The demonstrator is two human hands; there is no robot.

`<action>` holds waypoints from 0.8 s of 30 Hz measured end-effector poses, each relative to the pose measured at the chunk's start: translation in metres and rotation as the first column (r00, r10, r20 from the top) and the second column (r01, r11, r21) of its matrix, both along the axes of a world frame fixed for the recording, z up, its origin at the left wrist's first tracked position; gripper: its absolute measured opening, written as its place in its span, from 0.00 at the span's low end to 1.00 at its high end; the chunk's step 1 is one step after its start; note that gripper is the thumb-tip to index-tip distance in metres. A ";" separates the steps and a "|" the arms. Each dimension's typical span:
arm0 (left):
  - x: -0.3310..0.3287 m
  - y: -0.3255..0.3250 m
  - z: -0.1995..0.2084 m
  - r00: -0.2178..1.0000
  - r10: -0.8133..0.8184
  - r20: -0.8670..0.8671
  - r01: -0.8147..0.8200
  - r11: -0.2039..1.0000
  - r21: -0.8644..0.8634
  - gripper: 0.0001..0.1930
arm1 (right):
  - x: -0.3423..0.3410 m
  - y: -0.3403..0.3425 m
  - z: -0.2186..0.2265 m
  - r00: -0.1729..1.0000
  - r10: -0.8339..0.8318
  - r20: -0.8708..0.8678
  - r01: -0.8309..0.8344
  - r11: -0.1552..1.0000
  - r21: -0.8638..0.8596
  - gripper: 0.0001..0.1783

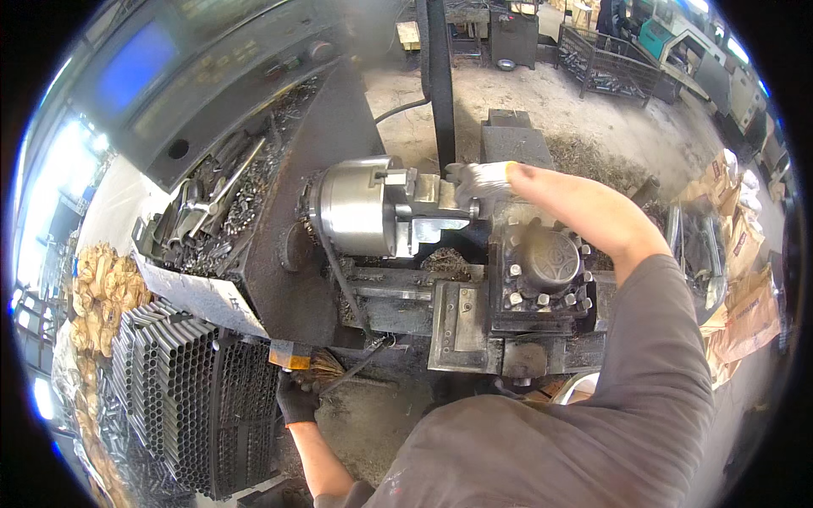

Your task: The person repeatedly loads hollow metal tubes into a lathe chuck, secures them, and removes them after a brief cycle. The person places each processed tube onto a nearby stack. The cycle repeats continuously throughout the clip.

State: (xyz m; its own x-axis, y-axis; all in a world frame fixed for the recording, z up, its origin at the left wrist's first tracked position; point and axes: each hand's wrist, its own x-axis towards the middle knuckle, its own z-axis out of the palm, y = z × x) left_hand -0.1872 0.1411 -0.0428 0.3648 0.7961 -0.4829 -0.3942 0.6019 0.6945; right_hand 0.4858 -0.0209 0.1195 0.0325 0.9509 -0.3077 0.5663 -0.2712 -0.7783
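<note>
My right hand (481, 181), in a pale glove with dark fingertips, is at the jaws (428, 188) of a lathe's shiny steel chuck (351, 207). Its fingers are bent around the outer end of the jaws; what they hold there is hidden. Low at the left, my left hand (296, 400), in a dark glove, is below the machine's front edge, its fingers curled. A thin dark lever (356, 369) runs toward it, and a straw-coloured brush (325, 366) is beside it. Whatever that hand grips does not show. To the chuck's right stands the square tool post (546, 262).
Stacked metal tubes (178, 394) stand at the lower left, beside brown sacks (103, 292). A tray (199, 292) of metal chips and tools lies left of the chuck. An upright dark post (441, 93) rises behind it. Paper bags (745, 317) are at the right.
</note>
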 end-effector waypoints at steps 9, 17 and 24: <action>0.050 -0.064 0.040 0.597 0.545 -0.589 0.022 0.723 0.691 0.23 | -0.136 -0.185 0.110 0.689 -0.699 0.192 0.501 0.651 0.570 0.32; 0.271 -0.018 0.245 0.641 0.737 -0.212 0.557 -0.257 0.790 0.24 | -0.233 -0.295 0.079 0.615 -0.751 -0.241 0.646 0.305 0.699 0.19; 0.429 0.065 0.384 0.234 0.675 -0.699 0.829 0.238 0.507 0.34 | -0.243 -0.307 0.046 0.707 -0.597 -0.379 0.704 0.542 0.459 0.15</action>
State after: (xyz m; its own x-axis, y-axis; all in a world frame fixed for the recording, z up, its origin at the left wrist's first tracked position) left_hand 0.2417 0.2065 0.3413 0.4995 0.7728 0.3916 0.7596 -0.6080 0.2308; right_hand 0.2430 -0.3274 0.1650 0.7135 0.6779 0.1770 0.2628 -0.0247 -0.9645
